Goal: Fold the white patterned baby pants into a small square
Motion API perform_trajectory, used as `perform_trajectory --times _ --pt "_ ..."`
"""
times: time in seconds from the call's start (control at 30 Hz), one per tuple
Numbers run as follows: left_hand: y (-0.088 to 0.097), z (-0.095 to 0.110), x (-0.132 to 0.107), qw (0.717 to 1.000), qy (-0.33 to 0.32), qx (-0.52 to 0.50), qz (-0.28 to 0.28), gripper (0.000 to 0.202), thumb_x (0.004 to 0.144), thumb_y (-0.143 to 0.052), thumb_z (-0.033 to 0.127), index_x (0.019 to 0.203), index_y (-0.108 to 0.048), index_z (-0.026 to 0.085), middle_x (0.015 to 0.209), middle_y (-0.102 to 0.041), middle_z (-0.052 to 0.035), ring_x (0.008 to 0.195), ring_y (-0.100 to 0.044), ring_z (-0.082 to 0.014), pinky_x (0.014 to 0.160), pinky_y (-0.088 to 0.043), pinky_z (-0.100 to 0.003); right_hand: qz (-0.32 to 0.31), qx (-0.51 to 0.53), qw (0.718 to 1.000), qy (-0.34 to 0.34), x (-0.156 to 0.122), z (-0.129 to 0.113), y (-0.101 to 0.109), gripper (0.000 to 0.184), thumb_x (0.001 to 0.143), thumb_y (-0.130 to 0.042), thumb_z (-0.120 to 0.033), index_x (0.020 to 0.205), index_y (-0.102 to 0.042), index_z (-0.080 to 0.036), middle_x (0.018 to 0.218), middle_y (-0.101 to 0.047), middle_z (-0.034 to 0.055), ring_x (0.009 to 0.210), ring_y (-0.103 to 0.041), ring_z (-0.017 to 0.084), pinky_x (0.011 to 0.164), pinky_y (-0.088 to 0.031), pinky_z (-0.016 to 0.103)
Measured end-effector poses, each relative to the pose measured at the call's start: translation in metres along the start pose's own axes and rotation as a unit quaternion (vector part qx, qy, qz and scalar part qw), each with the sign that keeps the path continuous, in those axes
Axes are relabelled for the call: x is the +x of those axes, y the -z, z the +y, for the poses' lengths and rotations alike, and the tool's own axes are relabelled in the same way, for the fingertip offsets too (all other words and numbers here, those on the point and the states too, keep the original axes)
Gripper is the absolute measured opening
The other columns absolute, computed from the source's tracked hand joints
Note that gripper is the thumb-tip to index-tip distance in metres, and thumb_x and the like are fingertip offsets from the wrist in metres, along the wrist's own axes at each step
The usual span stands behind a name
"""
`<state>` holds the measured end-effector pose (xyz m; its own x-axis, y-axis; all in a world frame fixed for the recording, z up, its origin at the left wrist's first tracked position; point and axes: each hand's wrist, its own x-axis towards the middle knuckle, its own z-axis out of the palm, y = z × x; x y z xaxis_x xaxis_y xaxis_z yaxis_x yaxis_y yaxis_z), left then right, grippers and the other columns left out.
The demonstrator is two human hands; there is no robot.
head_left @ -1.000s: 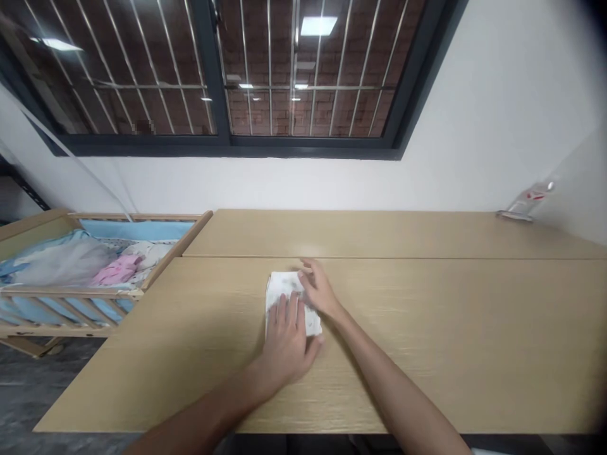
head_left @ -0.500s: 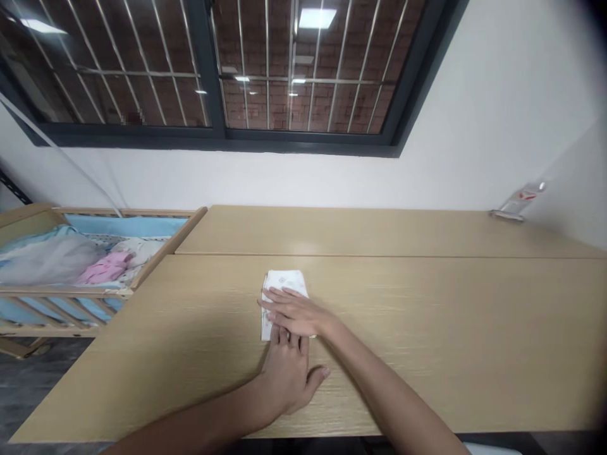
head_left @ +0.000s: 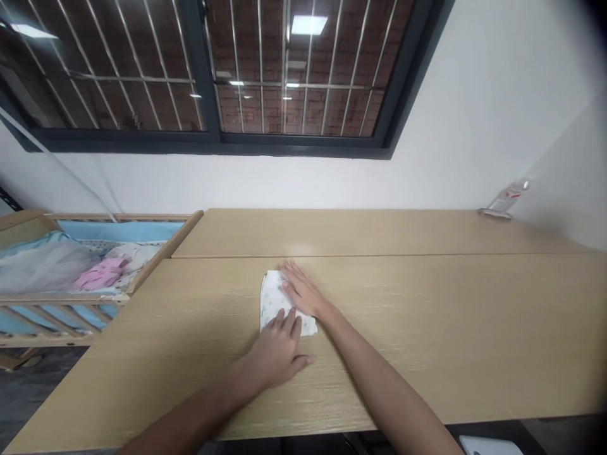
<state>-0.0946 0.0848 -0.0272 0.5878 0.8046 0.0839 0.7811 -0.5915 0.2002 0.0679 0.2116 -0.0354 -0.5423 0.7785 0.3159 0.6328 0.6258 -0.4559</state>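
Note:
A small folded white cloth (head_left: 274,297) with a faint print lies flat on the wooden table (head_left: 427,328). My right hand (head_left: 303,291) rests along its right upper side, fingers stretched out and pointing away from me. Over the cloth's near edge lies my left hand (head_left: 279,347), its fingertips on the fabric and its thumb spread out to the right. Both hands are open, and they cover part of the cloth.
At the left stands a wooden crib (head_left: 156,253) with blue lining, a pink cloth (head_left: 102,273) and bedding. A clear plastic packet or bottle (head_left: 505,201) sits in the far right corner. A barred window (head_left: 303,145) is above the table.
My right hand has moved from across the cloth's middle to its right upper side, fingers now pointing farther away. My left hand has shifted slightly left and up. More of the cloth shows.

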Motion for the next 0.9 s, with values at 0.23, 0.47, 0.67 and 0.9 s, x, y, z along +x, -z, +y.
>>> perform_trajectory --times 0.23,0.47,0.67,0.9 --pt "0.045 -0.066 0.002 0.995 -0.028 -0.087 -0.034 0.045 0.071 -0.082 0.036 0.110 -0.067 0.019 0.143 -0.059 -0.0129 0.131 -0.055 -0.0341 0.109 -0.045 -0.046 0.159 0.130 0.978 -0.045 -0.012 0.008 0.014 0.034 0.099 -0.051 -0.042 0.118 -0.068 -0.019 0.116 -0.068 0.0129 0.109 -0.063 0.026 0.100 -0.048 0.046" --pt "0.035 -0.075 0.005 0.992 -0.029 -0.120 -0.001 0.005 0.080 -0.065 0.019 0.083 -0.068 0.022 0.127 -0.071 -0.0068 0.119 -0.063 -0.0270 0.103 -0.048 -0.040 -0.029 0.278 0.956 -0.088 -0.021 -0.003 0.037 0.032 0.091 -0.064 -0.044 0.108 -0.073 -0.019 0.099 -0.073 0.0075 0.086 -0.065 0.021 0.077 -0.051 0.035" --pt "0.038 -0.080 0.003 0.990 -0.048 -0.130 -0.032 0.019 0.074 -0.075 0.026 0.092 -0.070 0.024 0.133 -0.067 -0.0053 0.124 -0.060 -0.0269 0.105 -0.046 -0.039 -0.094 0.272 0.952 -0.108 -0.024 -0.009 0.050 0.041 0.088 -0.069 -0.047 0.119 -0.072 -0.021 0.105 -0.072 0.0072 0.093 -0.064 0.022 0.083 -0.050 0.036" --pt "0.042 -0.075 0.006 0.986 0.003 -0.166 -0.001 0.013 0.081 -0.060 0.025 0.092 -0.068 0.024 0.114 -0.075 -0.0046 0.104 -0.069 -0.0249 0.091 -0.050 -0.035 -0.075 0.276 0.955 -0.075 -0.025 -0.017 0.057 0.042 0.089 -0.068 -0.051 0.119 -0.072 -0.021 0.121 -0.071 0.0098 0.112 -0.064 0.027 0.101 -0.048 0.046"
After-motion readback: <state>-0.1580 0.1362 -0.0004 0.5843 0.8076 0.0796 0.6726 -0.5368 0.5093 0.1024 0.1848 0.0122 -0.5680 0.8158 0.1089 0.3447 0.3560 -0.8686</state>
